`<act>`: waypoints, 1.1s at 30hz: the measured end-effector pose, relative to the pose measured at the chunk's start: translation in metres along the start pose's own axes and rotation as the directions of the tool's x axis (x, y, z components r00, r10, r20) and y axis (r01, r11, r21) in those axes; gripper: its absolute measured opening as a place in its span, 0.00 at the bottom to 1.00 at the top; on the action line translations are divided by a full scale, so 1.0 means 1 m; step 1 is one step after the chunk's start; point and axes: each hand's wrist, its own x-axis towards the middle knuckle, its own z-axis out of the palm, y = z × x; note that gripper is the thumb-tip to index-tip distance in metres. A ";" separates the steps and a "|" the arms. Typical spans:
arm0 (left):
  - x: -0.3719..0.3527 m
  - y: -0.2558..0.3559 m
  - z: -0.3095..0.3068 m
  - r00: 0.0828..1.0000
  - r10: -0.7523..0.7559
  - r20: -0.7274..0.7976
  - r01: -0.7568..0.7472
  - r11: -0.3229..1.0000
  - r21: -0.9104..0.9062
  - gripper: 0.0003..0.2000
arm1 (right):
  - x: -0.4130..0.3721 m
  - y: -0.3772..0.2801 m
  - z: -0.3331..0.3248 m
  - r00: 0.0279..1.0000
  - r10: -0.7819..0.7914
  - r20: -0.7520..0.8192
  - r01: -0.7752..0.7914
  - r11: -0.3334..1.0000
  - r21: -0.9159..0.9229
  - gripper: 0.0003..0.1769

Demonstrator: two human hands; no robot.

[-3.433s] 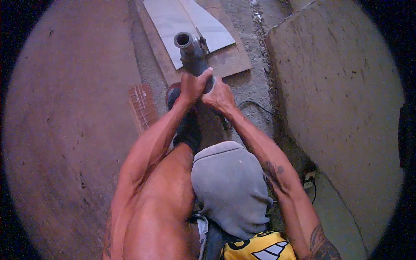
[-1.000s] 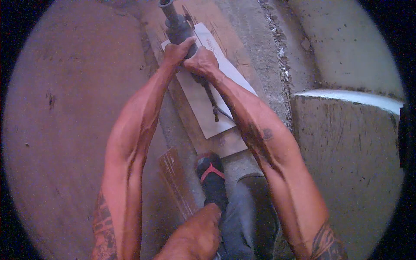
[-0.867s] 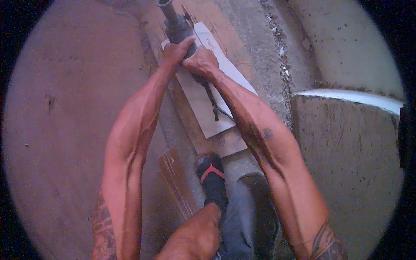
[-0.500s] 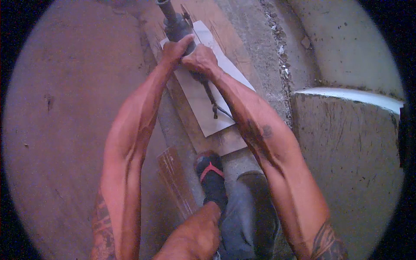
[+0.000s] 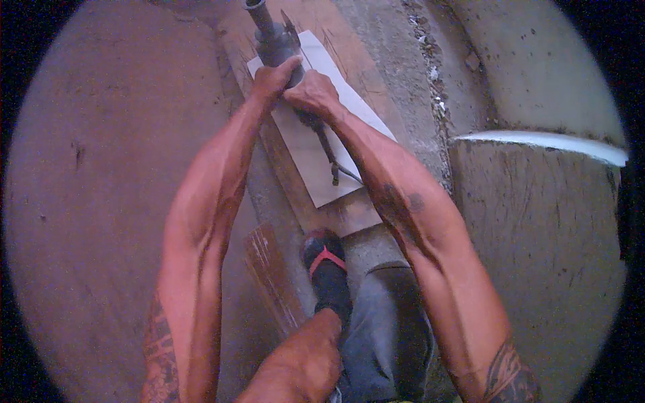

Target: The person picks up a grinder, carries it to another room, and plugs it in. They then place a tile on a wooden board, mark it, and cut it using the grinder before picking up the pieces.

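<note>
Both hands grip a dark corded power tool, apparently an angle grinder (image 5: 274,41), over a white panel (image 5: 321,191). My left hand (image 5: 274,79) wraps its body from the left, thumb laid across the top. Just behind it, my right hand (image 5: 312,94) closes around the body from the right; its fingertips are hidden. A thin blade-like edge (image 5: 290,30) stands at the tool's right front, and a round tube-like end points away from me. From the rear, the cord (image 5: 324,144) runs back over the panel and under my right forearm. The panel lies flat on a wooden board (image 5: 359,211).
My foot in a black sock and red-strapped sandal (image 5: 326,258) stands at the board's near end. A narrow reddish-brown wood strip (image 5: 272,275) lies left of it. Debris (image 5: 440,107) lines the ground at right, beside a block with a white top edge (image 5: 544,140).
The hands stay closed on the tool in nearly the same place. The view has shifted slightly, with the panel's near corner and the foot a little higher in the picture.
</note>
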 end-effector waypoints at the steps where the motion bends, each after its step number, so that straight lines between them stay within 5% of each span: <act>1: -0.008 0.008 0.001 1.000 -0.026 -0.008 0.026 0.999 -0.042 0.31 | -0.002 0.001 0.000 1.000 0.001 0.002 -0.001 1.000 0.010 0.28; 11: 0.000 -0.006 0.011 0.998 -0.065 0.014 0.067 0.975 -0.214 0.30 | -0.004 0.008 0.000 1.000 0.006 -0.002 -0.006 1.000 0.007 0.28; 33: -0.062 0.006 0.022 0.998 -0.053 0.013 0.055 0.989 -0.139 0.27 | -0.047 0.029 -0.001 1.000 0.022 0.007 -0.022 1.000 -0.008 0.28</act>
